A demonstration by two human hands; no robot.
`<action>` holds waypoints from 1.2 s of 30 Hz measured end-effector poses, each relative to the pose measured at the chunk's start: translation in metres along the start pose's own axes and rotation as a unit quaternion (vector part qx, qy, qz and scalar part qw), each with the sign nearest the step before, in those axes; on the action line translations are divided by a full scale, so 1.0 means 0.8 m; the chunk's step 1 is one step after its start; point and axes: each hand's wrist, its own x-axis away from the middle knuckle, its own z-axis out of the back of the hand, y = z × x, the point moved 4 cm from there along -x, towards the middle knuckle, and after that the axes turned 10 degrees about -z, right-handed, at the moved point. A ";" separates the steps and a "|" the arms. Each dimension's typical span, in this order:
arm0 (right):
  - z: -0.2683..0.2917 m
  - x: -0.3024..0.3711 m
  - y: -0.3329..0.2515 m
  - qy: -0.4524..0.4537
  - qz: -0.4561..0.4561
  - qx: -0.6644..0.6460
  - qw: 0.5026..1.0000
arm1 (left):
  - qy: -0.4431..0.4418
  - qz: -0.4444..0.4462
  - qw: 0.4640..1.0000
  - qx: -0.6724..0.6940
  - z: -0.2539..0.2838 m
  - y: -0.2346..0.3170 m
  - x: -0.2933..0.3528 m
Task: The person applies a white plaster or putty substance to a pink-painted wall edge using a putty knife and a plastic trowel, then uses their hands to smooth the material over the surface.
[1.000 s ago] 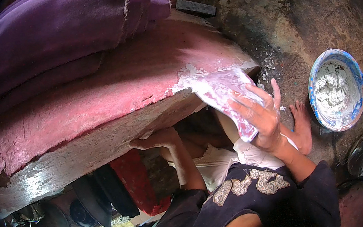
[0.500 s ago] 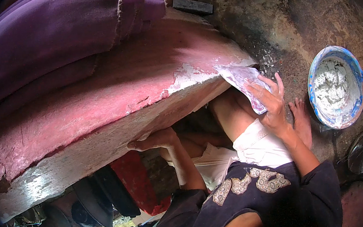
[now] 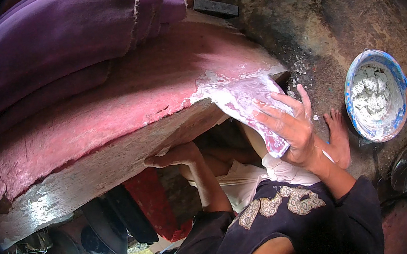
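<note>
Head view, from the left: a purple cloth (image 3: pixel 75 36) lies folded over the top of a long pink-painted ledge (image 3: pixel 110 113), whose bare grey edge (image 3: pixel 93 181) runs below it. Under the ledge dark pans (image 3: pixel 118 218) hang beside a red cloth (image 3: pixel 152 204).

Near the middle, the left hand (image 3: pixel 174 156) is cupped with curled fingers against the underside of the grey edge, bracing there; it holds nothing that can be made out.

Further right, the right hand (image 3: pixel 290 126) is spread flat, fingers wide, pressing a white-smeared plastic sheet (image 3: pixel 246 106) against the corner of the ledge, where a patch of white paste (image 3: pixel 219 87) covers the pink. The step in hand looks like smoothing wet paste over the worn corner with the sheet as a spreader.

A bare foot (image 3: pixel 337 133) rests on the dark floor (image 3: pixel 303 28) just right of that hand. Beyond it stands a blue-rimmed bowl (image 3: pixel 395 78) holding white paste, well apart from the ledge.

The next move probably calls for an even, flat pressure along the corner so the paste feathers into the paint, and for a reach across to the bowl once the sheet runs dry.
</note>
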 end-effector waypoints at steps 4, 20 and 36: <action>0.006 -0.007 -0.028 -0.006 0.019 -0.033 0.999 | -0.005 0.008 0.999 0.034 0.011 -0.013 -0.008; -0.006 -0.009 0.044 0.059 -0.031 0.048 0.997 | -0.031 0.030 0.999 -0.006 -0.001 0.000 0.001; 0.052 0.027 -0.071 0.002 0.105 -0.039 0.994 | -0.015 0.004 1.000 0.026 -0.010 -0.011 -0.002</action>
